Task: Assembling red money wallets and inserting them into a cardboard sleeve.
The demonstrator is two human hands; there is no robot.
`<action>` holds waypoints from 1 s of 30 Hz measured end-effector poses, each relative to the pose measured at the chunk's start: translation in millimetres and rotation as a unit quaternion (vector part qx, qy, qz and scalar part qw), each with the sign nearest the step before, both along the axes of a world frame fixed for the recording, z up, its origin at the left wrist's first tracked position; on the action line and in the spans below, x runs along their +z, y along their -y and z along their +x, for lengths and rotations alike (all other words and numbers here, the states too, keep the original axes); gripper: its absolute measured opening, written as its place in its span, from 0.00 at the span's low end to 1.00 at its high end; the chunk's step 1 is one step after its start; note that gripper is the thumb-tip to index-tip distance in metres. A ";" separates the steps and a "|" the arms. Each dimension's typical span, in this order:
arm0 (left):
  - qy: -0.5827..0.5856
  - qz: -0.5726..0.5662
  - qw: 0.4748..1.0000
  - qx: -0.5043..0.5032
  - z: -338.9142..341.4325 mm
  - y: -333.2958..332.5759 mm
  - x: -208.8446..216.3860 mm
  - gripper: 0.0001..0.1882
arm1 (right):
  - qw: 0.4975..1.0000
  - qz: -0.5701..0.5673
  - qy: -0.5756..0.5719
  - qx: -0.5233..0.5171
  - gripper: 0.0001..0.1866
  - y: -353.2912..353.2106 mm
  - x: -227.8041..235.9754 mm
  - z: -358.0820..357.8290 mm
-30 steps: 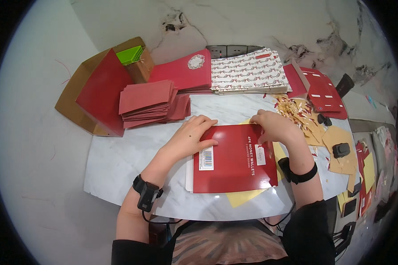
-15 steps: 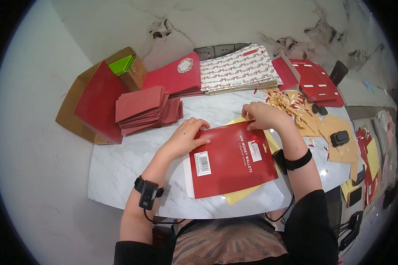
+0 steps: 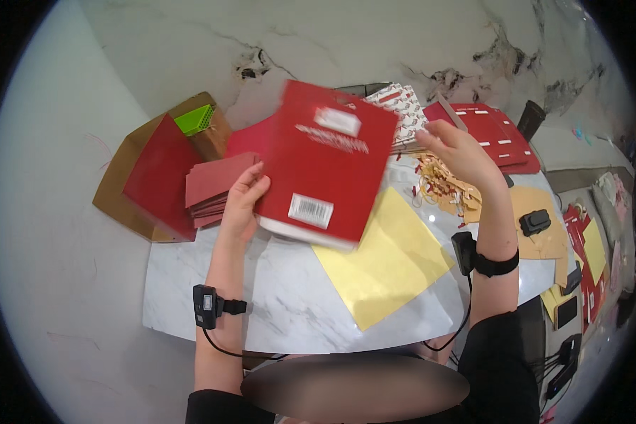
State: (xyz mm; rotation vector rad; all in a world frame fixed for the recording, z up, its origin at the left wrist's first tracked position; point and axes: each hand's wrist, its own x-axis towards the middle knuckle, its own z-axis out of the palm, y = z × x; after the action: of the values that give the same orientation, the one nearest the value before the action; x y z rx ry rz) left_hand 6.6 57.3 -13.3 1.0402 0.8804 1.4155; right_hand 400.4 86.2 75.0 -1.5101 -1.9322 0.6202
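Observation:
A flat red packet [image 3: 332, 169] with a white barcode label and white print is held up and tilted above the table. My left hand [image 3: 242, 201] grips its lower left edge, the thumb over the front. A pale edge shows below the packet's bottom. My right hand [image 3: 463, 152] is off the packet, to the right of its upper right corner, with fingers apart and nothing in them. Beneath the packet a yellow sheet [image 3: 396, 265] lies slantwise on the marble-patterned table [image 3: 283, 311]. Part of it is hidden by the packet.
At left stand an open box with a red panel [image 3: 159, 173], a green basket [image 3: 194, 120] and a stack of red envelopes [image 3: 215, 180]. Patterned white sheets [image 3: 406, 106] and red packs [image 3: 491, 134] lie at the back. Right are paper scraps [image 3: 445, 187] and a small black device [image 3: 535, 222].
My left hand has lifted the red packet off the yellow sheet, up and to the left, turning it. My right hand has let go and moved up and right.

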 end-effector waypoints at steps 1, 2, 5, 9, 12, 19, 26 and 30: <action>0.002 0.005 1.000 0.004 -1.2 0.0 -3.7 0.18 | 1.000 0.005 0.002 0.004 0.30 -0.6 -0.5 -2.3; 0.089 0.015 0.996 -0.006 6.1 -0.3 -3.3 0.18 | 0.997 0.010 -0.073 0.019 0.31 1.6 -1.8 -6.8; 0.186 0.045 0.982 -0.001 14.5 1.1 -8.5 0.18 | 0.979 -0.020 -0.191 0.073 0.32 4.5 -14.0 -30.8; 0.180 0.042 0.983 -0.004 33.4 6.6 -11.6 0.21 | 0.889 -0.173 -0.374 0.198 0.22 8.0 -13.0 -59.2; 0.062 0.051 0.997 0.001 38.5 10.0 -9.5 0.23 | 0.893 -0.174 -0.393 0.135 0.18 13.6 -8.4 -62.0; -0.001 0.052 0.998 0.018 37.1 17.2 1.8 0.28 | 0.885 -0.190 -0.394 0.159 0.16 14.5 -5.6 -58.7; 0.039 0.080 0.996 0.009 37.0 13.4 -3.2 0.24 | 0.868 -0.235 -0.397 0.183 0.16 8.3 -7.6 -45.5; 0.076 0.072 0.994 -0.020 35.4 19.2 3.0 0.22 | 0.882 -0.219 -0.391 0.146 0.15 5.7 -12.0 -47.4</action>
State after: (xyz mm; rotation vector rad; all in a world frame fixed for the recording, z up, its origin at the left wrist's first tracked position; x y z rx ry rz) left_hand 42.1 38.1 -10.3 1.0370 0.6508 1.5199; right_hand 353.1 80.5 63.0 -0.9403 -1.4141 1.6045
